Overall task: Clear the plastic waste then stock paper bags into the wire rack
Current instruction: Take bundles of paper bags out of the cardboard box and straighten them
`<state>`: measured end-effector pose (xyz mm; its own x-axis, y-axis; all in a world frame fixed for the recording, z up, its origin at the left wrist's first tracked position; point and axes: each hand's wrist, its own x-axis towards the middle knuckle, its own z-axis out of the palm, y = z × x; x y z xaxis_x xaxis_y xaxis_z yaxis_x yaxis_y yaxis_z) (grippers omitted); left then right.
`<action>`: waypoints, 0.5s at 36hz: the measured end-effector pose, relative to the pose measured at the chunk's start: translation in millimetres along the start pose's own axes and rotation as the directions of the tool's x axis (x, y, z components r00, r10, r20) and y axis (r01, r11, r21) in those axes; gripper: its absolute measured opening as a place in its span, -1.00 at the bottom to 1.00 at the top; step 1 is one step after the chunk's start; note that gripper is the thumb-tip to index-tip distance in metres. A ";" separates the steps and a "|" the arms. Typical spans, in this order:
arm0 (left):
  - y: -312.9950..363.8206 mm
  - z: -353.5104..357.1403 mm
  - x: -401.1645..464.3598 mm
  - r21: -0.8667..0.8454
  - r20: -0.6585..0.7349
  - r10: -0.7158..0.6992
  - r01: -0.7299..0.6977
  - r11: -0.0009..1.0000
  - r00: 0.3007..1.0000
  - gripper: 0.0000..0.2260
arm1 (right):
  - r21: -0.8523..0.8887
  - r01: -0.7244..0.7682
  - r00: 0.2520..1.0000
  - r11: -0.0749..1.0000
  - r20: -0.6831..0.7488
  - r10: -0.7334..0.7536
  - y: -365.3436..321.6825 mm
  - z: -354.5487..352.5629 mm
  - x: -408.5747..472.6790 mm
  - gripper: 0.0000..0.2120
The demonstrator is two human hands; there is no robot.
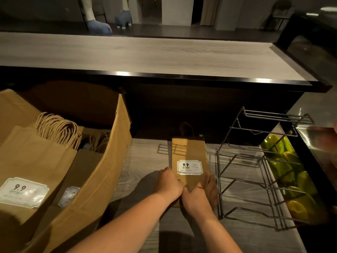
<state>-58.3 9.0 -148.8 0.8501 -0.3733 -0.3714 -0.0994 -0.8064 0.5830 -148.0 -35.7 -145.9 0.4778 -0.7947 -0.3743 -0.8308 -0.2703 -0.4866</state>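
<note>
A flat brown paper bag (188,152) with a white "9.9" label lies on the grey wooden counter, handles pointing away from me. My left hand (168,183) grips its near left edge with curled fingers. My right hand (202,194) presses on its near right corner, fingers spread along the edge. The dark wire rack (259,161) stands just right of the bag, its slots empty. At the left an open cardboard box (102,161) holds several more labelled paper bags (32,161) with twine handles.
A raised wooden bar top (145,55) runs across behind the work surface. To the right of the rack, a lit compartment holds green and yellow peppers (284,161). A blurred object (326,143) shows at the right edge. Chairs stand in the dark background.
</note>
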 end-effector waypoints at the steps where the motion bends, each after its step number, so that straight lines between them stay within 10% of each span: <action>1: -0.1 -1.8 -0.2 0.008 0.012 0.013 -0.013 1.000 1.000 -0.80 | -0.005 0.000 1.000 1.000 -0.003 0.000 -1.1 -1.2 -1.6 -0.15; 10: -0.7 -16.1 -6.6 0.013 0.121 0.046 -0.048 0.999 0.992 -0.72 | 0.031 0.019 0.998 0.999 0.058 -0.021 -12.2 -9.9 -5.5 -0.17; 18: 56.3 -87.6 -33.3 -0.492 -0.098 0.126 -0.158 0.856 0.987 -0.81 | 0.468 0.362 0.931 0.806 -0.135 -0.340 -77.5 -77.2 -21.9 -0.50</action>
<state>-46.9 16.2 -40.3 0.8774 -0.4251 -0.2223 0.0347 -0.4060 0.9132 -116.1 -39.3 -39.1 0.6887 -0.7210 -0.0768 -0.3629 -0.2511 -0.8974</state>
